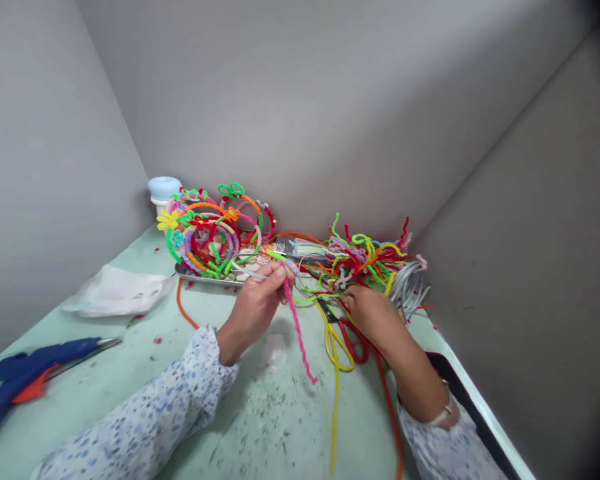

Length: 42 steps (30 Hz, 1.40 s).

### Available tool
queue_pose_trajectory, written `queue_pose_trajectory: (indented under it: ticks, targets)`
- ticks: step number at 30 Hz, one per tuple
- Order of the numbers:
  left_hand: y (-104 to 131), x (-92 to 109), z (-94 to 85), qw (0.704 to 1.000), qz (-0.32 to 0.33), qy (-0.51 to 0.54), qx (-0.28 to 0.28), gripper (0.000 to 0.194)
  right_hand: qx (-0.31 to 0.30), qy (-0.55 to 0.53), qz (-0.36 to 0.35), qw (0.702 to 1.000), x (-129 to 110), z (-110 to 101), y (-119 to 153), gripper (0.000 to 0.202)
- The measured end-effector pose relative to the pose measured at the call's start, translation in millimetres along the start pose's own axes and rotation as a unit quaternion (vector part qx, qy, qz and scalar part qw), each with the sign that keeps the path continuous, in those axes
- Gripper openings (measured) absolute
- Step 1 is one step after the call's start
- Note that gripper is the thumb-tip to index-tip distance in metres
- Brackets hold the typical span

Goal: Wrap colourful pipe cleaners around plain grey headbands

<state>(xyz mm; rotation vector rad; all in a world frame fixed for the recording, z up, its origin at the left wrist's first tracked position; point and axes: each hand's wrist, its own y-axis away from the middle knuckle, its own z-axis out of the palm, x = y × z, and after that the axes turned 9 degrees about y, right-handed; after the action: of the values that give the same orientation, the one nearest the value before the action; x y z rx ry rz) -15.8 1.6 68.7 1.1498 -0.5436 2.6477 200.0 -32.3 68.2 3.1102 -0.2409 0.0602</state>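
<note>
My left hand [263,300] is closed in a pinch, gripping a thin headband wrapped partly in green and lilac. From the same fingers a pink pipe cleaner [297,327] hangs down toward the table. My right hand [373,312] is at the near edge of a heap of coloured pipe cleaners [360,257], its fingers bent downward and mostly hidden, so what they hold cannot be seen. Just left of it lie scissors [330,312], with yellow and red looped pipe cleaners [337,347] around them.
Finished flowered headbands [205,233] stand on a metal tray [215,280] at the back left. A blue glue gun [45,363] and a plastic bag [120,290] lie on the left. Grey headband blanks [411,290] are bundled at right. A black-edged tray [473,407] sits beside my right arm.
</note>
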Motion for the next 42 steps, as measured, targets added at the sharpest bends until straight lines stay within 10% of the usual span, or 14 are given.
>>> queue_pose_trajectory:
  ticks: [18, 29, 32, 36, 42]
  targets:
    - [22, -24, 1.7, 0.965, -0.093, -0.123, -0.213, 0.012, -0.036, 0.115, 0.095, 0.988, 26, 35, -19, 0.029]
    - [21, -34, -3.3, 0.954, -0.065, -0.214, -0.202, 0.010, 0.047, -0.090, 0.065, 0.993, 44, 17, -23, 0.033]
    - [21, -38, -5.2, 0.955, -0.057, -0.230, -0.179, 0.013, 0.094, -0.279, 0.088, 0.952, 48, 6, -21, 0.032]
    - [22, -41, -6.0, 0.954, -0.069, -0.259, -0.133, 0.016, 0.087, -0.557, 0.081, 0.822, 47, -6, -16, 0.027]
    - [15, -36, 1.7, 0.972, -0.083, -0.218, -0.013, 0.022, 0.104, -0.685, 0.028, 0.720, 41, -29, -5, 0.027]
